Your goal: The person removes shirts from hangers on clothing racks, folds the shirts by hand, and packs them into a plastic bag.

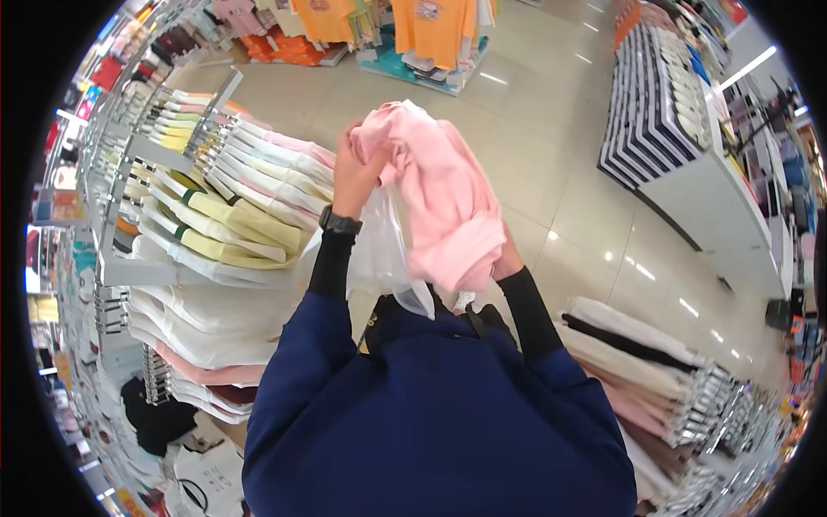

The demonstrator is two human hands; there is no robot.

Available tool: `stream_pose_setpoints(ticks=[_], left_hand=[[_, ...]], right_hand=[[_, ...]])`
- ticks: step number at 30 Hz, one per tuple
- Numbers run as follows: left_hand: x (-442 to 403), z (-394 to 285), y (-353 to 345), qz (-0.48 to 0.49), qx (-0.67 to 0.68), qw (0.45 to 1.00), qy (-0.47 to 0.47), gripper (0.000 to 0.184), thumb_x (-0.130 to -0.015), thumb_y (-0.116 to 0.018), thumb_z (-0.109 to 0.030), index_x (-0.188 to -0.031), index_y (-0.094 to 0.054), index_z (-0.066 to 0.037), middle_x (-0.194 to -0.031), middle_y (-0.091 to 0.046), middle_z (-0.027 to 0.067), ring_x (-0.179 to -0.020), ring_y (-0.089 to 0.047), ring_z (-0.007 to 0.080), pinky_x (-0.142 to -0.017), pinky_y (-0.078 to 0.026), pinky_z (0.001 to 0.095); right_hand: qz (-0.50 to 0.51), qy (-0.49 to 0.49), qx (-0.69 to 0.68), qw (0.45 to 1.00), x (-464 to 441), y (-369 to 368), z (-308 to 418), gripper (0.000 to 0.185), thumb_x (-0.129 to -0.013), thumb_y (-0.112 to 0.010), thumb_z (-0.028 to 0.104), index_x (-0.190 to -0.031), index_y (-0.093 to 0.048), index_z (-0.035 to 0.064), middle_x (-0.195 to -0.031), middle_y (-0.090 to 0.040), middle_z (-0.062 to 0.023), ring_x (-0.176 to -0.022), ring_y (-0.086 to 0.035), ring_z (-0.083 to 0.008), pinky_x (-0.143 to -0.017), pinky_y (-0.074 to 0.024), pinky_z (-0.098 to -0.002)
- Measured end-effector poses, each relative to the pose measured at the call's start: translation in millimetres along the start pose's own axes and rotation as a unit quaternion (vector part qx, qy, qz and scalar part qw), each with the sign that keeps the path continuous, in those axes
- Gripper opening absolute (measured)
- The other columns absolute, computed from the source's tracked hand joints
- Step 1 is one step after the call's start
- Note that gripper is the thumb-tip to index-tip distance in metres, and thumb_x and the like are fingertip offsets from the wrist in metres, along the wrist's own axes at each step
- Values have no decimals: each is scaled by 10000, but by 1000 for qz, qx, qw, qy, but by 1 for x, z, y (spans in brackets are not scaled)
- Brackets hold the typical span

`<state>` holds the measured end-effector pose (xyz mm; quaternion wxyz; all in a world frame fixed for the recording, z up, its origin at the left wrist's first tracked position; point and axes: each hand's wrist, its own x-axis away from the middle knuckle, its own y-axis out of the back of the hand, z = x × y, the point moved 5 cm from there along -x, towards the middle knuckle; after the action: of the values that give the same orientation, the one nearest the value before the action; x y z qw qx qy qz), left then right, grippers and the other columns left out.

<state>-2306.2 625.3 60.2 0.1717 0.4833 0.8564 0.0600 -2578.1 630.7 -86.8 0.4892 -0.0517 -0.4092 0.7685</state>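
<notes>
A bunched pink garment (439,194) is held up in front of me between both hands; its exact kind does not show. My left hand (356,177), with a dark watch (340,221) on the wrist, grips its upper left part. My right hand (508,257) is at the lower right edge, its fingers mostly hidden behind the cloth. A clear plastic bag (383,246) hangs below my left hand, against the garment's left side. How the bag is held is hidden.
At the left, a metal rack (129,202) carries yellow and white tops on hangers. Light and dark clothes (637,353) hang at the lower right. A white display counter (706,211) with striped stacks stands at right. Orange shirts (431,30) hang beyond the tiled floor (551,129).
</notes>
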Motion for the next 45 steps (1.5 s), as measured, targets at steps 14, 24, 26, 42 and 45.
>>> stream_pose_setpoints(ticks=[14,24,26,42,45], left_hand=[[-120,91,-110,-51,150,985,61,240,-923,-583,-216,-1021,-657,-10,-806,-652,35,-693,-565,77,-626,-432,229],[-315,116,-83,-15,366,910,192,227,-937,-553,-194,-927,-681,-7,-819,-673,5,-735,-589,63,-652,-454,236],[-350,117,-71,-15,273,948,160,210,-902,-574,-171,-890,-688,4,-760,-676,38,-688,-598,86,-617,-461,258],[-584,217,108,10,-196,976,92,209,-795,-634,-184,-936,-712,-50,-735,-668,124,-643,-621,205,-622,-499,336],[-610,227,155,-100,-343,931,76,232,-779,-659,-248,-950,-720,-103,-789,-680,123,-658,-644,260,-638,-509,352]], right_hand=[[-42,266,271,924,-249,-80,122,127,-954,-529,74,-1050,-566,0,-1025,-635,-50,-915,-602,-134,-801,-484,-253],[0,170,442,881,-411,-107,149,376,-957,-513,151,-1300,-435,18,-1209,-537,-101,-1131,-532,-204,-927,-445,-325],[42,287,437,851,-431,-156,179,379,-944,-534,136,-1292,-441,18,-1209,-546,-110,-1126,-538,-206,-895,-468,-324],[305,332,641,622,-762,-345,213,166,-806,-570,75,-947,-651,39,-817,-643,-202,-804,-629,-389,-684,-491,-412],[292,308,632,648,-822,-374,217,169,-810,-554,73,-944,-650,35,-848,-648,-210,-828,-630,-388,-701,-493,-412]])
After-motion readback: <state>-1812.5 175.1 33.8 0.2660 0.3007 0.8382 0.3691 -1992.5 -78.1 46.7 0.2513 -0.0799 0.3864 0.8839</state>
